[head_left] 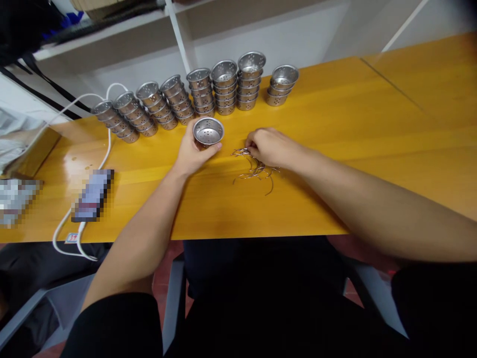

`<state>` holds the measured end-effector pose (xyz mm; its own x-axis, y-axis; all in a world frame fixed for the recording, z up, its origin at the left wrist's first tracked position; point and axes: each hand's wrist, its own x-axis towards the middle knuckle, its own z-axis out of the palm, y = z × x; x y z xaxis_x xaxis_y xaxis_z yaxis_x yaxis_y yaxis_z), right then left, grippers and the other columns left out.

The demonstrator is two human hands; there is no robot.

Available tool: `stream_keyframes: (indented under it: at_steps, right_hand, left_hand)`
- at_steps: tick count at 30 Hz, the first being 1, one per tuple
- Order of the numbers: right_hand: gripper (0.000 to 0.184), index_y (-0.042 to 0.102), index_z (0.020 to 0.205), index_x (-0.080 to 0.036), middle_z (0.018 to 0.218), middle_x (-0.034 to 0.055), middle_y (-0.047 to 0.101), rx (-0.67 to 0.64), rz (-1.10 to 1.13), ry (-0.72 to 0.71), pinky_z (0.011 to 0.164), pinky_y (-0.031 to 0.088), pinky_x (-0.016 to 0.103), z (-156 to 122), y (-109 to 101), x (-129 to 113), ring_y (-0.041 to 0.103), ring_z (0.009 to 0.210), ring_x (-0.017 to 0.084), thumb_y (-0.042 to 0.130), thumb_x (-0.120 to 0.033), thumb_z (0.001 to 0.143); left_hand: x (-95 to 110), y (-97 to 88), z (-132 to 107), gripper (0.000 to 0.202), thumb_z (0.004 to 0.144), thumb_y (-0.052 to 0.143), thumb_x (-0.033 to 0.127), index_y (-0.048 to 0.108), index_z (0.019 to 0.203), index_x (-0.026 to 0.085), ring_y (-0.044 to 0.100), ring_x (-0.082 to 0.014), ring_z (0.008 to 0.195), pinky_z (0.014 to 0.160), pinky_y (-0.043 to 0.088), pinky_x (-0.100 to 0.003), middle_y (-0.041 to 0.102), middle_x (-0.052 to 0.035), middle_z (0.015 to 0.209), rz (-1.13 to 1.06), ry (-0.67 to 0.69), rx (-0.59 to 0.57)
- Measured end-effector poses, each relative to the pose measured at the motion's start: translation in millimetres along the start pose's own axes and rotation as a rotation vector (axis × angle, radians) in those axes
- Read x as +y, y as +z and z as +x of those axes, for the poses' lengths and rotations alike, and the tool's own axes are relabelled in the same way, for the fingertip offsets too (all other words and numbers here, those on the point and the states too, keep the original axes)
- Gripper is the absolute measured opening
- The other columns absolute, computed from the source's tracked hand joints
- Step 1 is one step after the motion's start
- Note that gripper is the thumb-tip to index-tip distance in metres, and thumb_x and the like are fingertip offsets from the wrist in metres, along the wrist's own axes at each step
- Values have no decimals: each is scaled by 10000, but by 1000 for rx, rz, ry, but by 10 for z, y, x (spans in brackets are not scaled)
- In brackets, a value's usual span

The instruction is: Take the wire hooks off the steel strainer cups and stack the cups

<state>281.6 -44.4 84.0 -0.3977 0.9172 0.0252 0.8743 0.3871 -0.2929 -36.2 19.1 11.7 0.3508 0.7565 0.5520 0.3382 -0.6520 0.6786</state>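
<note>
My left hand (194,151) is closed around a small perforated metal cup (208,132) that stands on the yellow table (335,149), mouth up. My right hand (270,146) rests just to the right of it, fingers pinched on a thin wire handle at the edge of a loose pile of wire handles (257,170). The rest of that pile lies under and in front of the right hand. Behind both hands runs a row of stacked perforated metal cups (201,94), several stacks side by side.
A phone (93,195) lies at the left on the table with a white cable (80,226) looping past it and over the front edge. A foil packet (15,199) is at the far left. White shelving (179,35) stands behind the table.
</note>
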Motion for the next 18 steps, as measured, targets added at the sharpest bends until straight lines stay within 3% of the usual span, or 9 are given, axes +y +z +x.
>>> stream_keyframes:
  at_steps: [9,13,18]
  right_hand:
    - [331,853,1338,-174,1483,291,880,-14,-60,-25,1104,663,548,-8,32,34,871,1359,482,545,-103,1239]
    - [363,831,1449,-155,1500,283,872,13,-33,-6,1136,677,577,2,-4,42,864,1362,489,533,-126,1243]
    - [408,862,1534,-192,1635,244,855,172,120,-66,1355,631,605,16,-115,121,814,1533,473,564,-214,1256]
  left_hand:
    - [-23,-12,-25,1200,826,1044,1061,623,1700,355,842,-392,1531,1405,675,-625,812,-116,1558,-4,-4,20]
    - [-19,6,-29,1202,864,1053,1019,559,1765,394,813,-392,1599,1431,661,-606,769,-117,1641,9,9,54]
    - [-51,77,-23,1210,955,1060,893,442,1895,448,748,-410,1717,1475,636,-602,690,-129,1774,-21,-7,20]
